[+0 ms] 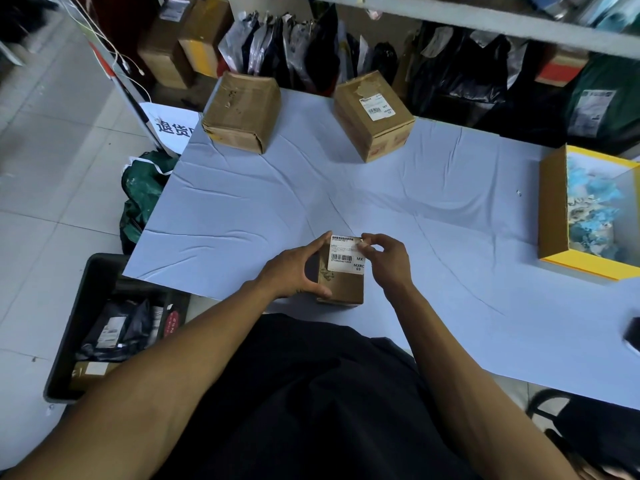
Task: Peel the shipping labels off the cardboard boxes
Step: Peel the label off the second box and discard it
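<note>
In the head view, low in the centre of the frame, a small cardboard box [341, 278] stands at the near edge of the tabletop [346, 188]. The left hand [294, 268] clasps its left side, steadying it. The right hand [388, 259] pinches the upper right corner of the shipping label [344, 254], which looks barely lifted. Pulled fast or at a steep angle, the paper would likely tear and leave scraps. A loose left grip could let the box tip off the edge.
</note>
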Demonstrator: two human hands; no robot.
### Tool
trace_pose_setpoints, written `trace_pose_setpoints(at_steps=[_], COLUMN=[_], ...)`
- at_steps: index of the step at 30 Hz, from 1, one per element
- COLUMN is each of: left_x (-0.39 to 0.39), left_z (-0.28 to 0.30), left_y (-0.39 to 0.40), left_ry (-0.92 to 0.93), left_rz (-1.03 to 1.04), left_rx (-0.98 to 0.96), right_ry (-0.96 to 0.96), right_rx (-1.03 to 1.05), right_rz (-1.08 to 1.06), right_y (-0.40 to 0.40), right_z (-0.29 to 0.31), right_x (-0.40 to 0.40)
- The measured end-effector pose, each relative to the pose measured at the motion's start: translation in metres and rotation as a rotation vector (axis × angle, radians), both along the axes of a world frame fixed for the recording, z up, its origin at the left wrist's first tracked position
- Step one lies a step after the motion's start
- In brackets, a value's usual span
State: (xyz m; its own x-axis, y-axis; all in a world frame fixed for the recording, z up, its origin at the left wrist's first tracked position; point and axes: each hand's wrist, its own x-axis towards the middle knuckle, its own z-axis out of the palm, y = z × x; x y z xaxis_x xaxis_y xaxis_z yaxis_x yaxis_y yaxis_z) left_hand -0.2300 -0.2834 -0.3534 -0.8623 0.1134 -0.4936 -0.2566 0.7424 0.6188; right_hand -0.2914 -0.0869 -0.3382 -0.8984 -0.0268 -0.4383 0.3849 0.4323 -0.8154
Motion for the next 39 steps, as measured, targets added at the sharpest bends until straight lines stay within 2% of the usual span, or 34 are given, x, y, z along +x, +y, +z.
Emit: trace_pose_setpoints(at_steps=[6, 11, 14, 18, 21, 25, 31, 33, 37, 39], left_x=[-0.002, -0.006, -0.013, -0.023, -0.030, -0.043, -0.069, -0.065, -0.050, -0.052], left_z=[0.000, 0.001, -0.002, -0.008, -0.013, -0.011, -0.004, -0.003, -0.009, -0.015], left_y=[-0.001, -0.001, 0.001, 0.000, -0.003, -0.006, 0.002, 0.005, 0.007, 0.012], left_ry=[-0.002, 0.002, 0.021, 0.001, 0.018, 0.076, 0.241, 0.208, 0.132, 0.117], left_rz=[0.001, -0.003, 0.000, -0.021, -0.022, -0.002, 0.081, 0.077, -0.159, -0.083], left_rx=[0.023, 0.025, 0.041, 0.088, 0.102, 0.094, -0.014, -0.003, -0.089, -0.023], right_ry=[-0.024, 0.094, 0.194, 0.273, 0.278, 0.302, 0.354, 0.318, 0.216, 0.163], right_rx=[-0.133, -0.265, -0.128, 0.236, 0.396, 0.443, 0.261, 0.183, 0.181, 0.160], right_rz=[-0.096, -0.216, -0.038, 0.482, 0.698, 0.679, 0.445, 0.491, 0.782, 0.799], right_y=[-0.002, 0.004, 0.006, 0.000, -0.004, -0.007, -0.010, -0.001, 0.023, 0.026], right_z=[0.004, 0.026, 0.029, 0.002, -0.017, -0.030, -0.026, -0.022, -0.024, -0.022], right_x=[0.000, -0.012, -0.017, -0.015, -0.016, -0.023, -0.040, -0.042, -0.039, -0.041])
